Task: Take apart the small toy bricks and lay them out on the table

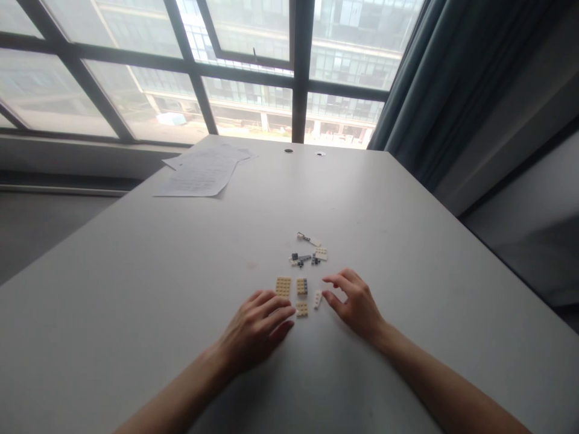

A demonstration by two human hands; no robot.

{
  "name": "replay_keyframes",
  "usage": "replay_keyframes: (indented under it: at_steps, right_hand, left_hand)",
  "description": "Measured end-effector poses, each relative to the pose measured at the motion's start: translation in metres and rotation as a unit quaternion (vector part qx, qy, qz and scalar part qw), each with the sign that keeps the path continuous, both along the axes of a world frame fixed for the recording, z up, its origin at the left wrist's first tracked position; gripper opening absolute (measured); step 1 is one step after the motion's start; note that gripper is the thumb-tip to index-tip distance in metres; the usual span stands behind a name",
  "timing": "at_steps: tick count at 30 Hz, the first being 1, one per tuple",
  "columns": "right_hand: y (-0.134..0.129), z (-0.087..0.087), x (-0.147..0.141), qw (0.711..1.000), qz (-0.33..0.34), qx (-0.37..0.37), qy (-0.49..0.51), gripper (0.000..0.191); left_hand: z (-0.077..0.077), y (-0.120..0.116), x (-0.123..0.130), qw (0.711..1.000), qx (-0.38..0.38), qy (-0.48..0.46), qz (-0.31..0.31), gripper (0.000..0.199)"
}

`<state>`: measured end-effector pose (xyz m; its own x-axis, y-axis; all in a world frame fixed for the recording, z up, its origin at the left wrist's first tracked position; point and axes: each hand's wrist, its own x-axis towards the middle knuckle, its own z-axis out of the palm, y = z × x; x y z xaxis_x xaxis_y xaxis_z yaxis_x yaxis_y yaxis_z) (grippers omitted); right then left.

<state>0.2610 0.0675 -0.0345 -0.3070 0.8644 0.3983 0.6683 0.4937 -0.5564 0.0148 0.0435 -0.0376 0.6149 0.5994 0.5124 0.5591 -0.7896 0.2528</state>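
My left hand [260, 322] rests low over the table, fingers apart, its fingertips beside a small tan toy brick plate [301, 310]. Just beyond those fingers lies a larger tan studded plate [283, 286], partly covered by the hand. To its right sits a tan and grey brick block [301, 286]. My right hand [355, 299] is open, thumb and forefinger spread, with nothing visible between them. Near its thumb lies a narrow white studded piece [318, 299]; whether they touch, I cannot tell.
Farther back lie grey and white brick pieces [300, 259], a white plate [321, 253] and a thin white-and-grey piece [309, 239]. Printed papers [203, 172] spread at the far left of the white table [384, 223]. Two cable holes [288, 150] are near the window edge; a dark curtain [425, 90] hangs right.
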Motion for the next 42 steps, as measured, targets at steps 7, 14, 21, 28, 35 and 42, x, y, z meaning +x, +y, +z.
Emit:
replay_keyframes:
  at_steps: [7,14,21,28,35,42]
  right_hand:
    - [0.032,0.003,0.022,0.997,-0.052,-0.062,-0.010,0.021]
    - [0.067,0.002,0.009,0.996,-0.046,-0.042,-0.062,0.024]
    - [0.074,-0.001,0.009,0.992,-0.017,-0.018,-0.123,0.017]
    - [0.088,0.001,0.004,0.997,-0.029,-0.030,-0.071,0.018]
    - [0.091,0.001,-0.020,0.994,0.030,-0.024,-0.100,0.026]
    - [0.098,0.002,-0.038,0.989,0.041,-0.032,-0.136,0.008]
  left_hand:
    - [0.001,-0.002,0.001,1.000,0.002,-0.008,-0.009,0.016]
    - [0.000,-0.003,0.001,1.000,0.019,-0.006,-0.016,0.016]
    - [0.002,-0.003,0.002,0.999,0.029,-0.013,-0.020,0.012]
    - [0.004,-0.005,0.003,0.999,0.024,-0.016,-0.021,0.012]
    - [0.004,-0.004,0.003,0.999,0.020,-0.016,-0.025,0.013]
    - [0.004,-0.004,0.003,0.999,0.029,-0.009,-0.034,0.013]
